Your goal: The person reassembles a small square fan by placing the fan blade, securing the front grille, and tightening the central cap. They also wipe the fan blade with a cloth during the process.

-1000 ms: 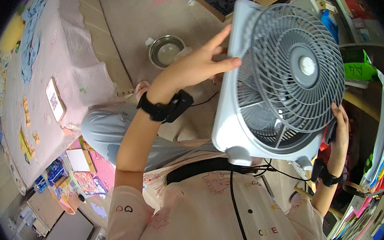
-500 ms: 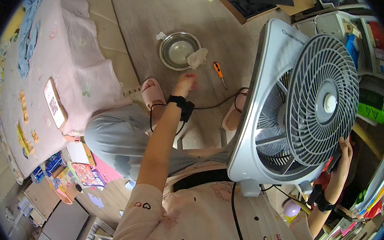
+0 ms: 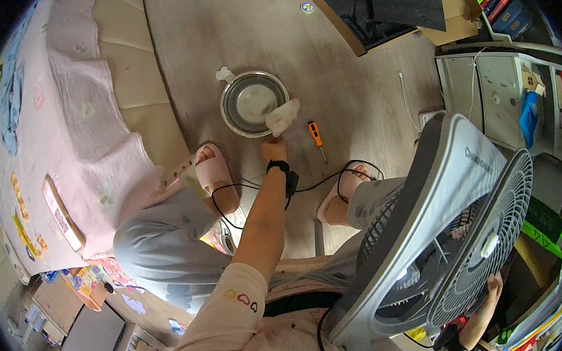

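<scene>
A grey box fan leans tilted at my right side, its round slatted grille standing out from the housing. At the lower edge of that grille, the fingers of my right hand are curled round the fan. My left hand reaches down between my feet, fingers closed, just below a metal basin of cloudy water. A pale wet cloth hangs over the basin's rim directly beyond my left fingertips. What those fingers hold, if anything, is hidden. Right of the hand lies an orange-handled screwdriver.
A black cable loops across the floor around my slippers. A bed with a pink cover and a phone is on the left. An open carton lies far right, near a white cabinet. White tissue sits beside the basin.
My left hand has moved closer to the cloth at the basin; the pink thing seen at its fingers no longer shows. The fan has turned more edge-on and sits lower in view.
</scene>
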